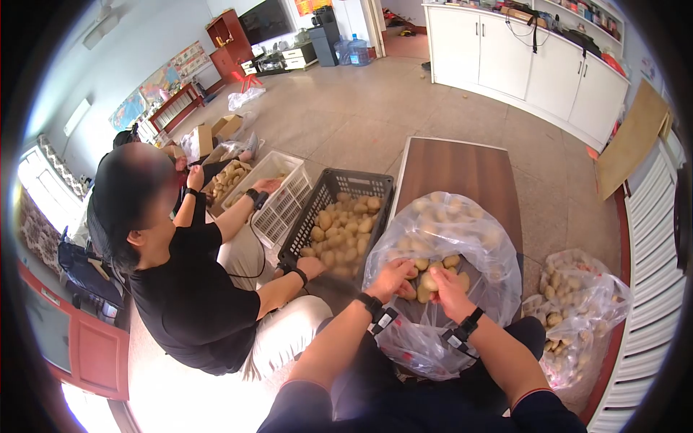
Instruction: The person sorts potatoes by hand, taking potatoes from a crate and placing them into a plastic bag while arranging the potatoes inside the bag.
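A clear plastic bag [476, 224] of potatoes lies open on a brown wooden board [455, 169] in front of me. Over its mouth, my right hand [449, 289] has its fingers closed around a potato [431, 280]. My left hand [393, 280] is just left of it, fingers curled at the potatoes; whether it grips one is hard to make out. More potatoes [451, 261] show around and behind my fingers inside the bag. Both wrists wear black bands.
A black crate [339, 216] of potatoes stands left of the board, beside a white crate [278, 198]. A co-worker [195, 289] in black sits at the left, one hand at the black crate. Another potato bag [570, 303] lies on the right. White cabinets [505, 61] stand behind.
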Tool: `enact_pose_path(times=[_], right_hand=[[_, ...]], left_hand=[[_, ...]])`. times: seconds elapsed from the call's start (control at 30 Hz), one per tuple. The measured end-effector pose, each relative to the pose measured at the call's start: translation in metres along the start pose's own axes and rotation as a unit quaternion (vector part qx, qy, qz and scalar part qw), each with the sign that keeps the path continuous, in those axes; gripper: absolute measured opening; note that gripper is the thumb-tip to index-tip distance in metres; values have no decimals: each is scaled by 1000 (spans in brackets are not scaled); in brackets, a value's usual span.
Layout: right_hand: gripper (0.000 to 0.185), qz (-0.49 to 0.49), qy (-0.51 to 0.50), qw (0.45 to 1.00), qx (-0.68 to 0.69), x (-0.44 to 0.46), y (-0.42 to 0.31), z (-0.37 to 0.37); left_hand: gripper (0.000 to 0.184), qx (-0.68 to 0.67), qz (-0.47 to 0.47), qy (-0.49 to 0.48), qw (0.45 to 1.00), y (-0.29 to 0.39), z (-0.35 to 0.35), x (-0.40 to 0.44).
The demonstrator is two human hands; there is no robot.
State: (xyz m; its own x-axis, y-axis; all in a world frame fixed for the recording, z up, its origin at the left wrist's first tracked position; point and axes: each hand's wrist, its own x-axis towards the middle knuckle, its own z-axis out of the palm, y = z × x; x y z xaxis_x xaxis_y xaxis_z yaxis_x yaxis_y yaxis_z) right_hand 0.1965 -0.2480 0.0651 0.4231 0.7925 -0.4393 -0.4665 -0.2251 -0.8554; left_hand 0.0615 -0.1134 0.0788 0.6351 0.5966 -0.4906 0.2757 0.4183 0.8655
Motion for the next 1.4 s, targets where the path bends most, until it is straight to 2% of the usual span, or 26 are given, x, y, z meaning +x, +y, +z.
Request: enact_pose_path(times=[0.1,0.17,0.2,0.27,0.3,0.43,0.47,0.5,0.53,0.6,0.63,0.7,0.73,0.8,0.83,0.9,0.93,0.97,1.03,1.07,1.1,1.13,1.2,1.23,1.3,1.4], right_hand=[[32,-21,-65,997,-31,2,-6,10],[35,-44,-109,993,-27,6,-5,12],[38,-55,-131,990,-25,7,-4,13],[37,-69,-129,988,-39,12,2,15],[36,-85,-128,987,-52,14,4,15],[34,-142,-77,984,-73,20,9,9],[35,-174,-23,970,-165,40,33,-9],[37,-205,32,944,-256,52,49,-26],[37,-205,31,944,-257,54,53,-41],[42,-285,138,804,-503,56,57,-67],[42,-286,137,804,-503,56,57,-77],[45,-319,202,748,-546,52,54,-93],[45,-319,202,749,-545,50,47,-96],[48,-231,199,751,-585,45,30,-99],[48,-229,199,752,-585,47,29,-104],[52,-298,232,699,-607,56,30,-112],[52,-299,233,700,-605,57,27,-111],[54,-287,221,700,-615,55,24,-110],[55,-274,211,701,-624,46,11,-103],[56,-167,174,752,-613,41,1,-95],[58,-59,134,792,-593,39,-5,-90],[58,-60,134,792,-593,43,1,-92],[63,-108,112,772,-616,52,21,-98],[63,-108,112,772,-616,49,27,-98],[65,-174,102,722,-662,46,39,-96],[64,-188,94,723,-658,35,46,-86]], left_hand=[[47,-19,-20,-72,997,-5,0,2],[46,-83,-35,-153,984,-7,-1,5],[46,-83,-36,-153,984,-8,-2,8],[40,-118,-2,-231,966,-6,-5,10],[40,-119,-1,-231,966,-6,-6,10],[34,-178,-3,-133,975,11,-9,0],[32,-186,3,-93,978,16,-11,-3],[32,-197,17,-109,974,11,-19,3],[32,-198,18,-108,974,10,-23,5],[28,-185,95,-59,976,11,-30,7],[24,-276,55,-49,958,13,-35,9],[26,-307,73,-6,949,17,-43,12],[27,-336,90,37,937,18,-47,14],[27,-349,85,53,932,12,-64,24],[28,-371,78,89,921,7,-71,29],[30,-407,84,127,901,-1,-87,36],[30,-405,86,127,901,-13,-98,42],[35,-155,206,198,946,-32,-109,53],[46,58,285,238,927,-53,-131,67],[53,155,319,270,895,-58,-138,70],[52,173,282,284,900,-64,-146,73],[45,198,270,279,900,-75,-156,80],[32,249,246,268,898,-96,-175,92],[32,268,267,265,887,-100,-179,96],[32,286,289,261,875,-107,-186,104],[34,312,296,279,859,-120,-197,115]])
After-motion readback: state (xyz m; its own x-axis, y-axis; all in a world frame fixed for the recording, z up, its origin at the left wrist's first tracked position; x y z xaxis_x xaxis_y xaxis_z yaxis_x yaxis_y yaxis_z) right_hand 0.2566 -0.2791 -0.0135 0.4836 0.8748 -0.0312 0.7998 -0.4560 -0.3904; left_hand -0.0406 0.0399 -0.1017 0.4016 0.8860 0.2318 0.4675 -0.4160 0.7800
